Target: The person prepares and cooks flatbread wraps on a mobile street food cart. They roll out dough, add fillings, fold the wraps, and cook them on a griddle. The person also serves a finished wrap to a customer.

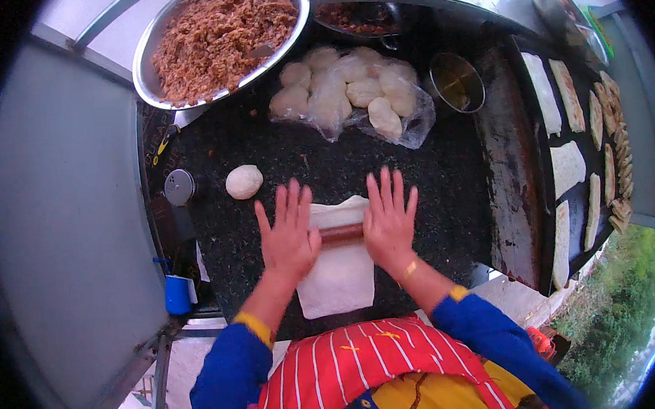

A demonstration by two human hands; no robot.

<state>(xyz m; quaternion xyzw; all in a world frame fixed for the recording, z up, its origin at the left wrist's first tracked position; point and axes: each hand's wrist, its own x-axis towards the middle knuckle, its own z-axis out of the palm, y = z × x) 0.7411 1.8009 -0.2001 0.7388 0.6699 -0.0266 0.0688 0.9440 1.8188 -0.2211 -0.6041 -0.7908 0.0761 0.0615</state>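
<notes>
A flattened sheet of dough [337, 285] lies on the dark granite worktop in front of me. Across its upper part rests a brown wooden rolling pin [341, 233]. My left hand [288, 229] lies flat over the pin's left end, fingers stretched away from me. Over the right end, my right hand [389, 220] is spread the same way, palm down. Both hands press on the pin without gripping it, and they hide its ends. A round ball of dough [244, 182] sits just beyond my left fingertips.
Several dough balls [364, 92] lie in clear plastic at the back. A metal basin of minced filling [227, 39] stands back left, a metal bowl of oil [457, 83] back right. A shaker [179, 187] stands left. On the right, a griddle [578, 217] carries flatbreads.
</notes>
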